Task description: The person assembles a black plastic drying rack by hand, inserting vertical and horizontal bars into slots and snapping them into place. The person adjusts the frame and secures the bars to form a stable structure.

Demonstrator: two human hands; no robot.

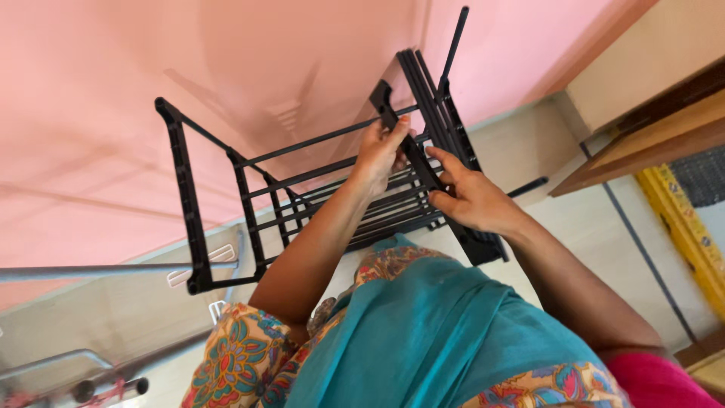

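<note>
**Both hands on the black rack, pink wall beyond**

Your left hand [377,155] is wrapped around a black side post [400,140] of the black metal rack [317,181], fingers curled over it near its upper end. Your right hand [472,198] sits just beside it, lower on the same post, thumb and fingers pinched narrowly around the bar. The rack stands directly beyond both hands, its thin crossbars running away from your left hand toward a second upright frame [185,196] well off to that side.

Past the rack, a plain pink wall [113,113] fills most of the view. Beneath your hands lies a pale tiled floor [589,219]. Out past your right hand stands a wooden piece of furniture [642,143], possibly a table edge, though the angle makes it hard to tell. Your teal drape [430,332] and floral cloth [242,355] hang below your wrists. Grey metal tubes [91,270] lie far beyond your left elbow.
</note>
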